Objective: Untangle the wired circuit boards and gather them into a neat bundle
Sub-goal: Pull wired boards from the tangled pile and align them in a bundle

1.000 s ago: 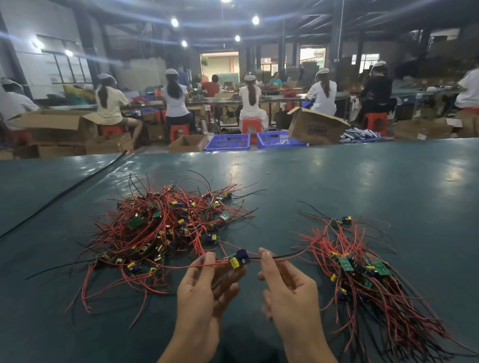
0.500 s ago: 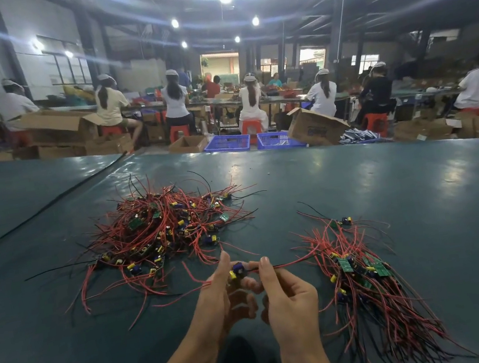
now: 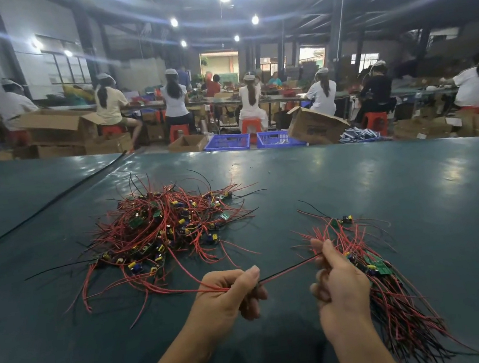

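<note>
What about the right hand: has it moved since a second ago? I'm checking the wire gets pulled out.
Yes. The right hand moved rightward, away from the tangled pile and up against the sorted bundle.

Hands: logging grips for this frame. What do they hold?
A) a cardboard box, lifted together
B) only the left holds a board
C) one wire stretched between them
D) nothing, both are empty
C: the left hand and right hand each grip the wire, which runs taut between them.
</note>
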Available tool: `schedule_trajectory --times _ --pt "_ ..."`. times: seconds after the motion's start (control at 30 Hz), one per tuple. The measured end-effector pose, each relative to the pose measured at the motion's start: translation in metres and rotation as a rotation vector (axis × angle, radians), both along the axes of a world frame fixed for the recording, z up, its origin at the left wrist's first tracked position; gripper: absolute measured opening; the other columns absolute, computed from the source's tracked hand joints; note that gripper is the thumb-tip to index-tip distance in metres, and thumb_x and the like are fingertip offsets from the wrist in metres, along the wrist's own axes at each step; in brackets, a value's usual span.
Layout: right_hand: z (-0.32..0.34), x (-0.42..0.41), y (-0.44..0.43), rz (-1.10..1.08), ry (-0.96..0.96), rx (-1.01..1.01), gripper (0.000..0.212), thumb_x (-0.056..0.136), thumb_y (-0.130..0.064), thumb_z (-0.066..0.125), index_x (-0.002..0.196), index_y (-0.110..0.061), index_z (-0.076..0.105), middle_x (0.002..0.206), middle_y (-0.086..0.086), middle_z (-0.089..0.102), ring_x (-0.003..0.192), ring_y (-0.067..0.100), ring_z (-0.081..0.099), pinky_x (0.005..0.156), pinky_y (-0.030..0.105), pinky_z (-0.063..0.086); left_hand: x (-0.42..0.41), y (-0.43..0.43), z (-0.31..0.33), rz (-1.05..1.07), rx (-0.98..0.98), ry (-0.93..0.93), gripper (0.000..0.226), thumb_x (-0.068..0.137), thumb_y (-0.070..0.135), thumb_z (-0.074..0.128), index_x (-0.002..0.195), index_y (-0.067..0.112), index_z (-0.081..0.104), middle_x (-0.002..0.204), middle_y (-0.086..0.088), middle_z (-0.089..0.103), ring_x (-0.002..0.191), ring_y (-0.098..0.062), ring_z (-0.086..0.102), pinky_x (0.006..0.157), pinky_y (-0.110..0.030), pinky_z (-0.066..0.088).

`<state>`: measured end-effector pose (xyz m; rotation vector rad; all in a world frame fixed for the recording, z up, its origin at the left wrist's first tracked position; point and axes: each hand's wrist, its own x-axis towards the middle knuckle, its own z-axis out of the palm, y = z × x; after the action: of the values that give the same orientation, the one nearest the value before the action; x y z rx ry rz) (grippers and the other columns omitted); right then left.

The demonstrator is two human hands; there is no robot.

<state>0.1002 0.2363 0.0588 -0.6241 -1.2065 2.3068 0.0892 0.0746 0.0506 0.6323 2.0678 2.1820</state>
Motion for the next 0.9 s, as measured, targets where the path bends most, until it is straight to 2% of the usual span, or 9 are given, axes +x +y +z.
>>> schedule_trajectory --times 0.07,0.23,0.3,0.4,0.47,0.57,0.67,0.73,0.9 --pt "0.001 0.0 0.0 -0.016 0.021 0.011 0.026 0.095 -0.025 0.061 0.076 -0.016 0.077 0.063 -0.005 0.048 0.034 0.001 0.03 0.031 0.015 0.026 0.0 0.0 -0.001 0.016 0.03 -0.03 0.043 0.088 0.042 0.064 0.059 0.012 0.071 0.058 -0.014 0.061 0.046 -0.015 0.053 0.049 -0.021 0.043" --pt "-0.004 0.006 -0.028 0.149 0.003 0.137 0.036 0.083 -0.043 0.07 0.068 -0.01 0.069 0.051 -0.006 0.045 0.038 0.005 0.031 0.037 0.018 0.028 -0.003 0.001 0.001 0.1 0.127 -0.123 0.039 0.076 0.043 0.059 0.061 0.009 0.072 0.055 -0.01 0.061 0.045 -0.015 0.053 0.047 -0.021 0.043" --pt "-0.007 0.012 -0.047 0.282 0.012 0.26 0.037 0.084 -0.036 0.071 0.062 -0.006 0.07 0.049 -0.002 0.052 0.042 0.009 0.044 0.044 0.02 0.038 -0.002 0.001 0.001 0.075 0.119 -0.114 0.04 0.078 0.041 0.059 0.066 0.006 0.073 0.057 -0.011 0.062 0.047 -0.016 0.054 0.048 -0.021 0.044" --pt "-0.01 0.017 -0.062 0.342 0.044 0.356 0.044 0.092 -0.026 0.064 0.051 -0.012 0.071 0.045 -0.002 0.056 0.036 0.003 0.045 0.037 0.014 0.036 -0.001 0.001 0.0 0.023 0.086 -0.084 0.042 0.082 0.036 0.058 0.074 -0.003 0.071 0.06 -0.012 0.062 0.052 -0.017 0.055 0.051 -0.022 0.046" --pt "-0.007 0.016 -0.058 0.305 0.028 0.389 0.041 0.094 -0.029 0.061 0.057 -0.017 0.075 0.046 -0.002 0.054 0.038 0.004 0.042 0.038 0.015 0.033 -0.001 0.0 0.002 0.013 0.087 -0.081 0.037 0.083 0.033 0.057 0.072 0.001 0.073 0.061 -0.013 0.063 0.051 -0.016 0.055 0.052 -0.022 0.046" --pt "-0.005 0.007 -0.035 0.146 -0.007 0.29 0.032 0.094 -0.03 0.061 0.069 -0.021 0.079 0.046 -0.008 0.037 0.038 0.004 0.027 0.036 0.019 0.023 -0.003 -0.003 0.005 0.021 0.045 -0.071 0.038 0.082 0.035 0.055 0.064 0.006 0.072 0.056 -0.012 0.062 0.048 -0.016 0.055 0.052 -0.022 0.045" --pt "-0.004 0.002 -0.014 0.022 -0.013 0.186 0.029 0.093 -0.027 0.063 0.072 -0.016 0.079 0.051 -0.009 0.041 0.036 0.002 0.028 0.033 0.017 0.024 -0.002 -0.003 0.004 -0.01 0.005 -0.051 0.04 0.082 0.037 0.056 0.063 0.007 0.072 0.055 -0.01 0.061 0.048 -0.016 0.054 0.052 -0.02 0.044" --pt "-0.005 0.001 -0.008 -0.02 -0.019 0.15 0.031 0.093 -0.029 0.064 0.067 -0.022 0.079 0.053 -0.008 0.045 0.037 0.002 0.03 0.033 0.016 0.026 -0.002 -0.003 0.001 -0.019 0.011 -0.067 0.041 0.081 0.04 0.058 0.066 0.006 0.073 0.054 -0.009 0.061 0.048 -0.014 0.054 0.052 -0.02 0.044" --pt "-0.005 0.003 -0.01 -0.047 0.051 0.13 0.034 0.094 -0.03 0.061 0.066 -0.023 0.079 0.055 -0.007 0.045 0.036 0.003 0.025 0.033 0.016 0.023 -0.008 -0.003 -0.007 0.008 0.228 -0.282 0.031 0.066 0.037 0.074 0.077 0.008 0.078 0.066 -0.008 0.065 0.052 -0.011 0.055 0.051 -0.018 0.047"
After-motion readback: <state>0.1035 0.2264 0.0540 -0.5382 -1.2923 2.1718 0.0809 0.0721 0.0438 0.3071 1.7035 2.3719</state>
